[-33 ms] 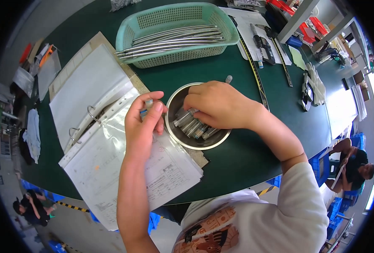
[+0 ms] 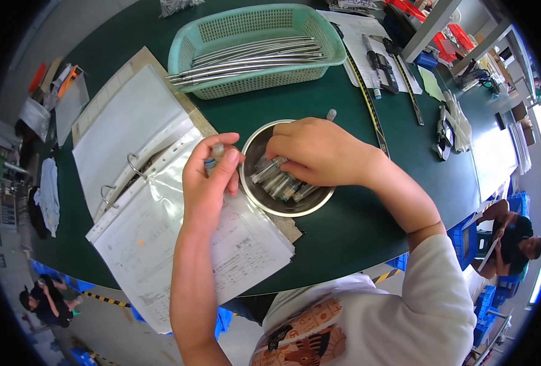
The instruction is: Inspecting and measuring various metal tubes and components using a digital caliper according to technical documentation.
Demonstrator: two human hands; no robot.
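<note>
Picking step: the right hand (image 2: 319,152) digs among small metal tubes (image 2: 279,183) in the steel bowl (image 2: 319,204), its grip unclear; the left hand (image 2: 209,180) pinches one tube (image 2: 217,152), so another must be singled out.

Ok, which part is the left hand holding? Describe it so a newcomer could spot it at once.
Start at the round metal bowl in the middle of the green table. Just left of its rim, over the open ring binder, the left hand pinches a small cylindrical piece upright. Unlike the similar pieces lying in the bowl, it stands alone outside it.
</note>
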